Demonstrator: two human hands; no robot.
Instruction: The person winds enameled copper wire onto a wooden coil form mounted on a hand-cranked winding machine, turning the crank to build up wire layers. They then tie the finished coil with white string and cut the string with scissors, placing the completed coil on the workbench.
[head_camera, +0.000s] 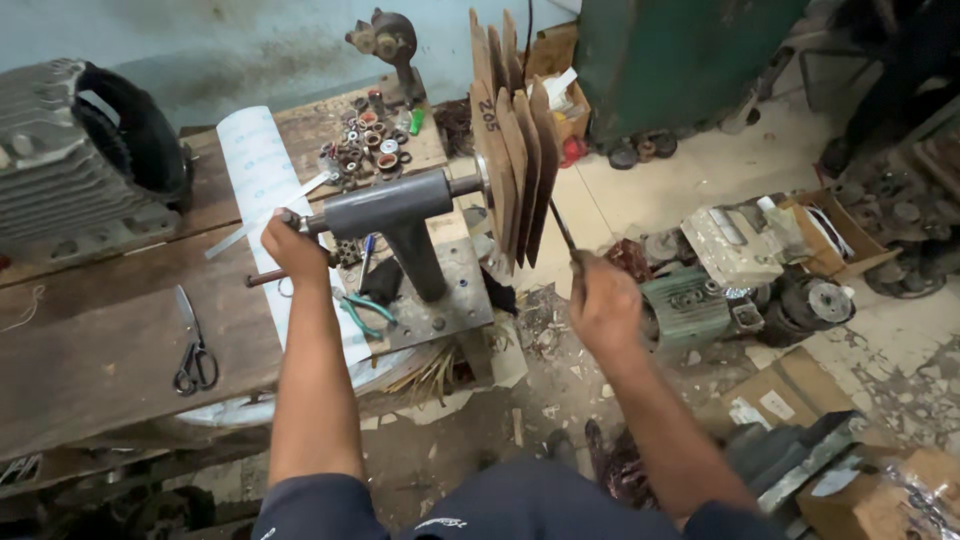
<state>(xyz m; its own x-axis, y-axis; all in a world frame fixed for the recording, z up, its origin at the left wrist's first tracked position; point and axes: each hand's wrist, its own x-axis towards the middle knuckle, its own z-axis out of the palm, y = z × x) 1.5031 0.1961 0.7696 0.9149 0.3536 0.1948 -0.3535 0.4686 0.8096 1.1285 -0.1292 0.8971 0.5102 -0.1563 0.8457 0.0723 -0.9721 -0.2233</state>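
- Left hand clenched on the crank at the winder's near end; steel, stiff, probably heavy-turning.
- Right hand pinches a thin wire just below the 5 wooden formers; light, likely springy, best gripped near the formers.

Bare wood lies open on the surface left of the scissors. The winder stand, pliers and paper roll crowd the right end; motor parts clutter the floor.
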